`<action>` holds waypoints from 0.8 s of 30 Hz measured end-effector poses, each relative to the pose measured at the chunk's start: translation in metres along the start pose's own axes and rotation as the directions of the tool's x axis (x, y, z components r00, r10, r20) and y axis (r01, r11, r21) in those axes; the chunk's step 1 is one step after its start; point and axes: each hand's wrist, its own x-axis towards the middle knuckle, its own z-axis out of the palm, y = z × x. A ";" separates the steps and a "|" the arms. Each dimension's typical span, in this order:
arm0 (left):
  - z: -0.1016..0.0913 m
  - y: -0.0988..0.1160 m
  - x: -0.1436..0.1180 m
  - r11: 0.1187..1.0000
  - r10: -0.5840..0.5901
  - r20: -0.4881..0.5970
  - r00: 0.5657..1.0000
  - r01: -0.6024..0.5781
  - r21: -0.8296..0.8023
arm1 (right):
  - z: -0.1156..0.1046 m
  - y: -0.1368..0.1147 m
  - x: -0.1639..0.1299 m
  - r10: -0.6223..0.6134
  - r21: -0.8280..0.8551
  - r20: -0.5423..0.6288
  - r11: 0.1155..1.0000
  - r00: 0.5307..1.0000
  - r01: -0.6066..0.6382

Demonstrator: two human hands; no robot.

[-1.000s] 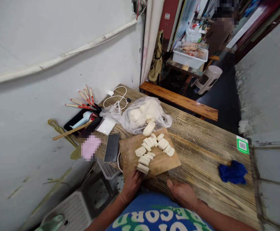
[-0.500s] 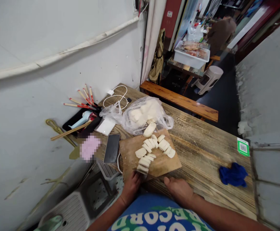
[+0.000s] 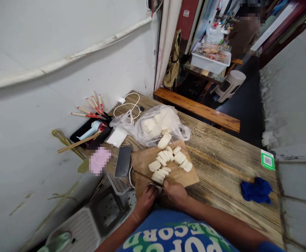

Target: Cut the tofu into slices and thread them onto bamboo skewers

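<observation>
In the head view a wooden cutting board (image 3: 179, 175) lies at the near edge of the table, bearing several white slices (image 3: 179, 157) that look like steamed bun. My right hand (image 3: 176, 194) is closed around the handle end of a knife (image 3: 144, 176), whose blade shows as a thin dark line across the board's near left part. Beside it, my left hand (image 3: 145, 201) has its fingers curled on a white bun piece (image 3: 158, 189), partly hidden by the hand. A whole white bun (image 3: 164, 141) rests at the board's far edge, against a clear plastic bag (image 3: 155, 124) of more buns.
Left of the board are a phone (image 3: 123, 161), a white cable (image 3: 128, 105) and a black holder with chopsticks (image 3: 79, 142). A blue cloth (image 3: 256, 190) lies on the right. A sink (image 3: 105, 210) is below left; a bench (image 3: 197, 109) stands beyond the table.
My right hand has moved left from the board's near edge to beside my left hand, and the knife now lies across the board just past the left fingers. The slices have kept their places.
</observation>
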 end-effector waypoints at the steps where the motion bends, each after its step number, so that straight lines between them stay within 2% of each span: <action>1: -0.002 0.001 0.001 1.000 0.002 -0.010 1.000 -0.002 0.003 | -0.001 0.000 0.001 -0.006 -0.021 0.005 1.000 1.000 0.007; 5: -0.010 0.003 0.001 0.999 -0.034 -0.036 0.999 0.034 0.012 | -0.015 0.003 -0.007 -0.040 -0.090 0.026 0.995 0.999 0.042; 10: -0.006 0.002 -0.010 0.997 -0.061 -0.078 0.995 0.056 -0.054 | -0.037 0.014 -0.042 -0.077 -0.132 0.046 0.988 0.996 0.083; 15: -0.006 0.005 -0.010 0.995 -0.079 -0.088 0.993 0.073 -0.069 | -0.045 0.021 -0.074 -0.102 -0.166 0.091 0.979 0.991 0.116; 20: -0.011 0.008 -0.007 0.993 -0.069 -0.091 0.993 0.060 -0.098 | -0.048 0.026 -0.082 -0.097 -0.207 0.117 0.971 0.988 0.120; 24: -0.010 0.010 -0.010 0.995 -0.089 -0.143 0.986 0.083 -0.050 | -0.051 0.030 -0.080 -0.089 -0.216 0.152 0.969 0.984 0.121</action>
